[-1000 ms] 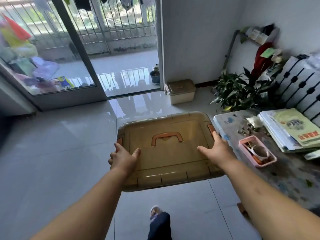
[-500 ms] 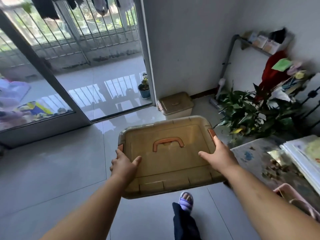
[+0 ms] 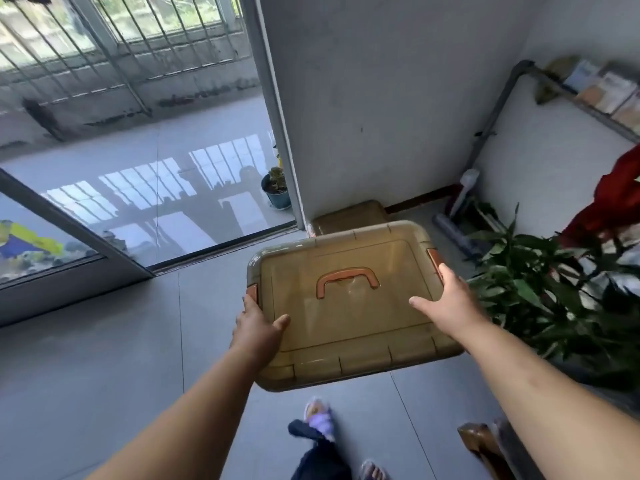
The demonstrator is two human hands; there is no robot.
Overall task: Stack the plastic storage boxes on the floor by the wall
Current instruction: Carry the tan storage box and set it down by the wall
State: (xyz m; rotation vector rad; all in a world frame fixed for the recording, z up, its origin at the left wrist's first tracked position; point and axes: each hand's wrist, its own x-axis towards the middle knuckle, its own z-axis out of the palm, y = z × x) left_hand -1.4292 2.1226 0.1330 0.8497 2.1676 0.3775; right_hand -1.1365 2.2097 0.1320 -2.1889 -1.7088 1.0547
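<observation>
I carry a translucent brown plastic storage box (image 3: 349,323) with an orange lid handle, held level above the floor. My left hand (image 3: 258,327) grips its left edge, thumb on the lid. My right hand (image 3: 450,303) grips the right edge beside an orange latch, thumb on the lid. A second brown storage box (image 3: 349,218) sits on the floor against the grey wall, just past the carried box, which hides most of it.
A leafy potted plant (image 3: 554,299) stands close on the right. A small blue flowerpot (image 3: 277,192) sits by the sliding glass door (image 3: 138,202) on the left. A grey pipe (image 3: 491,126) and a broom lean in the corner. My feet are below the box.
I have walked toward the wall with the box. The floor box is now much closer and mostly hidden behind the carried one. The table on the right has left the view.
</observation>
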